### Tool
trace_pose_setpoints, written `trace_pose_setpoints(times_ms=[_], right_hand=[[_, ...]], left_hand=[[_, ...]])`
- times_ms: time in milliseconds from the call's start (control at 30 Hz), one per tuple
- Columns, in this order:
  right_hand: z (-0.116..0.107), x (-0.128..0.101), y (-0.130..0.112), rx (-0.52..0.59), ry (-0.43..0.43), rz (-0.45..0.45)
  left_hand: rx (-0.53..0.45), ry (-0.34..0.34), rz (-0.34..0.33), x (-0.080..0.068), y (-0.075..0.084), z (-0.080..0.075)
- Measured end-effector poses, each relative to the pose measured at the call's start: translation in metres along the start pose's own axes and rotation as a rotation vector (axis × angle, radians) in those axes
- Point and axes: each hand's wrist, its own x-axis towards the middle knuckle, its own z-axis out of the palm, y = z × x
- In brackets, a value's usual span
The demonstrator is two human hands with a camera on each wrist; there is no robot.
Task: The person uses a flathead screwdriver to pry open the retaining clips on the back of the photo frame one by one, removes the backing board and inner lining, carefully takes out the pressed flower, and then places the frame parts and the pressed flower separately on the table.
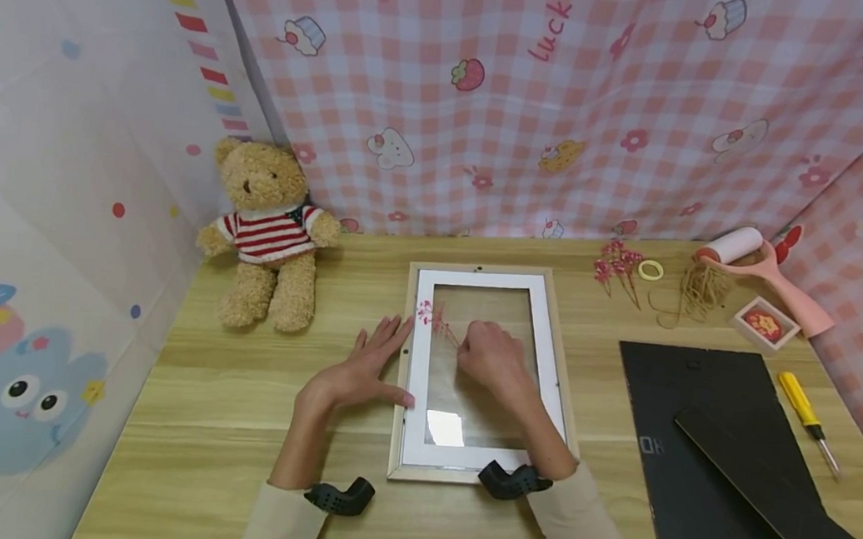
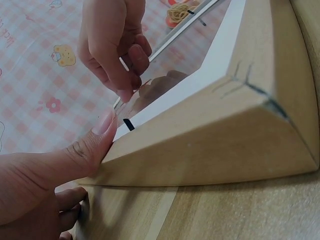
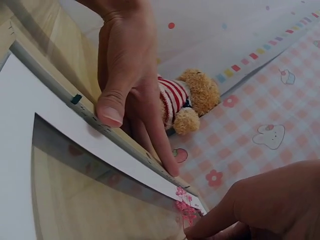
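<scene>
On the table (image 1: 240,423): one picture frame (image 1: 481,371), two hands, one pink sprig (image 1: 435,318).

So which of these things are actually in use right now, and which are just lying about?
In use:
picture frame, steadied by the left hand
pink dried sprig, placed by the right hand

Lying about:
teddy bear
black backing board
screwdriver
lint roller
spare pink sprigs

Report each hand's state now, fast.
Left hand: open, straight fingers pressing the picture frame's left edge.
Right hand: fingers curled, pinching the pink dried flower sprig on the glass.
</scene>
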Motion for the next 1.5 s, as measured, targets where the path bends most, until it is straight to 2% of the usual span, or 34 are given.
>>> trace_pose_setpoints(times_ms=[133, 267, 567, 667, 833, 933, 1067, 1167, 1300, 1433, 1500], right_hand=[[0.007, 0.009, 0.017, 0.072, -0.038, -0.023], [0.001, 0.010, 0.023, 0.139, -0.077, -0.013], [-0.039, -0.010, 0.018, 0.174, 0.005, 0.023], [-0.040, -0.004, 0.035, 0.196, 0.015, 0.037], [-0.034, 0.009, 0.073, 0.224, 0.062, 0.002], [-0.059, -0.009, 0.062, 0.245, 0.057, 0.020], [-0.101, -0.042, 0.029, 0.274, 0.042, 0.075], [-0.111, -0.047, 0.030, 0.270, 0.057, 0.079], [-0.116, -0.044, 0.050, 0.292, 0.067, 0.092], [-0.111, -0.028, 0.101, 0.322, 0.082, 0.086], [-0.113, -0.023, 0.118, 0.308, 0.097, 0.092]], left_hand=[[-0.009, -0.001, 0.001, 0.002, -0.005, 0.001], [-0.010, -0.003, 0.002, 0.003, -0.007, 0.002], [-0.001, -0.001, 0.001, 0.001, -0.001, 0.000], [0.004, -0.002, -0.003, 0.000, 0.001, -0.001], [0.017, -0.008, -0.010, 0.000, 0.002, -0.001], [0.019, -0.009, -0.007, 0.000, 0.001, -0.001], [0.008, -0.001, 0.001, 0.001, -0.001, -0.001], [0.000, 0.002, 0.002, 0.001, -0.003, -0.002], [-0.019, 0.001, 0.003, 0.004, -0.007, 0.000], [-0.018, -0.002, -0.003, 0.002, -0.004, 0.000], [-0.008, -0.010, -0.015, -0.001, 0.002, -0.001]])
